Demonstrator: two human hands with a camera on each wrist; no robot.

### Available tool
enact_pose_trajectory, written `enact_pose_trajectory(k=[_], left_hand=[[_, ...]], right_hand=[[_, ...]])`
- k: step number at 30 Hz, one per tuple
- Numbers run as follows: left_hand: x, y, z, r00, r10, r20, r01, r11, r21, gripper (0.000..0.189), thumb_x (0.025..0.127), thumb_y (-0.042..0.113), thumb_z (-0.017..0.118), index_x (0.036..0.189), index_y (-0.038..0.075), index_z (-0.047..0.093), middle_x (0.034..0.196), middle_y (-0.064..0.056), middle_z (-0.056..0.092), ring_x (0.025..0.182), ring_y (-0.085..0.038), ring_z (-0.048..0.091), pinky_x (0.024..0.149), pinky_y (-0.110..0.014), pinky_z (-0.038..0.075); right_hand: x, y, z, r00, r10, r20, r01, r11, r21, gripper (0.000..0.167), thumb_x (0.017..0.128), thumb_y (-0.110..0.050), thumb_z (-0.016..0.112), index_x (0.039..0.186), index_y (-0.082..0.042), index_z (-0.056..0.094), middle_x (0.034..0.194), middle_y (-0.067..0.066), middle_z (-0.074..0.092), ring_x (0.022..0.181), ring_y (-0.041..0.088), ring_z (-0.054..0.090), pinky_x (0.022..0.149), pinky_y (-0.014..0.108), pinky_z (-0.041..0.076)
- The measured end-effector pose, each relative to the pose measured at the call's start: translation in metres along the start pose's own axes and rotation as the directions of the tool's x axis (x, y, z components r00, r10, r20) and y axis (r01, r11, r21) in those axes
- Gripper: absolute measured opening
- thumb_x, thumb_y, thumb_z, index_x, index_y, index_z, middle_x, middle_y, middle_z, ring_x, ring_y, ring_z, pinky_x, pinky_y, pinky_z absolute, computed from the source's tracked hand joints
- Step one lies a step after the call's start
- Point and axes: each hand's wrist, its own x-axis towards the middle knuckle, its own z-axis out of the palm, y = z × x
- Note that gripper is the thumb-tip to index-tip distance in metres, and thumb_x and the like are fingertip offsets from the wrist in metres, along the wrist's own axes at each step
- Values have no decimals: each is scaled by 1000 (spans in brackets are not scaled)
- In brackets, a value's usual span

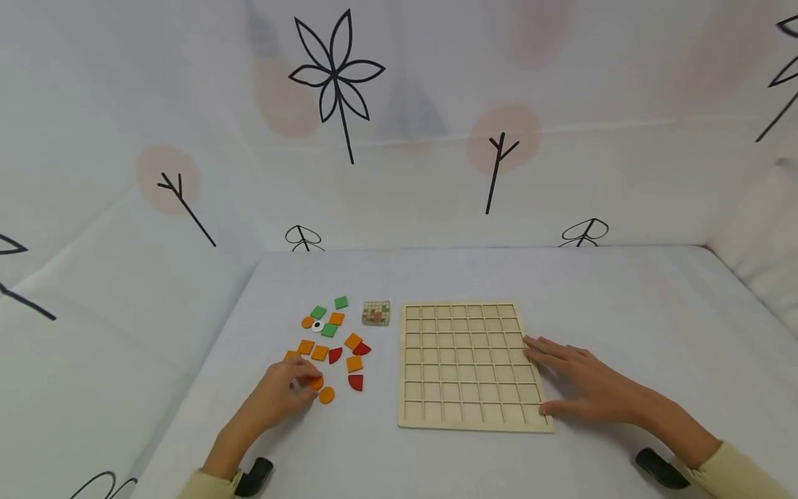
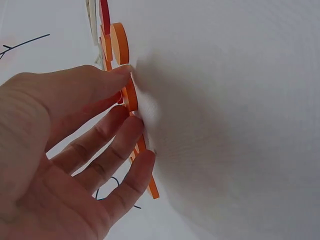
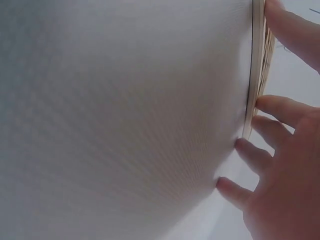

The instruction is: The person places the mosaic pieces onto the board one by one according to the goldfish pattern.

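Note:
My left hand (image 1: 283, 395) is low over the left side of the table, thumb and fingers curled about an orange disc (image 1: 316, 383). In the left wrist view the thumb meets one edge of that disc (image 2: 131, 96), with fingertips at its other side. A second orange disc (image 1: 327, 395) lies just beside the hand. On the right, my right hand (image 1: 582, 384) rests with spread fingers at the right edge of a wooden grid board (image 1: 467, 364). Its thumb and some fingertips touch the board's rim (image 3: 254, 75) in the right wrist view.
Orange squares (image 1: 320, 353), green squares (image 1: 329, 330) and red quarter-circles (image 1: 355, 382) lie scattered left of the board. Among them is a white disc (image 1: 318, 326) with a black centre. A small patterned grid card (image 1: 376, 313) lies near the board's upper left corner.

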Motion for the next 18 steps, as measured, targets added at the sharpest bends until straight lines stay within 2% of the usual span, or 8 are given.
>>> enact_pose_trajectory(k=[6,10,13,18], left_hand=[[0,4,2,998,47,-37,-46,998,44,17,75,7,78,92,12,74,90,8,66,78,-10,55,69,-24,51],[-2,7,2,997,37,-64,-33,997,71,17,73,8,80,89,12,74,83,9,66,75,-8,55,69,-26,51],[-2,4,3,997,34,-70,-32,999,31,17,74,7,79,89,12,74,82,9,65,75,-10,54,68,-25,50],[-1,-1,4,992,68,-106,-73,996,-52,17,74,7,78,90,12,74,83,8,64,76,-13,54,64,-22,50]], right_hand=[[0,2,0,1000,-14,-9,14,1000,5,81,78,-58,67,140,-11,47,148,7,37,132,36,36,92,51,30],[0,3,0,1000,-20,-10,20,1000,16,81,78,-57,67,140,-11,46,149,7,36,132,35,35,92,50,30],[0,3,0,1000,-22,-7,22,999,22,81,77,-57,67,141,-11,46,149,7,36,132,35,35,92,51,30],[0,3,-1,999,-33,-9,34,999,26,84,76,-57,69,140,-9,46,149,8,36,132,36,35,91,52,31]])
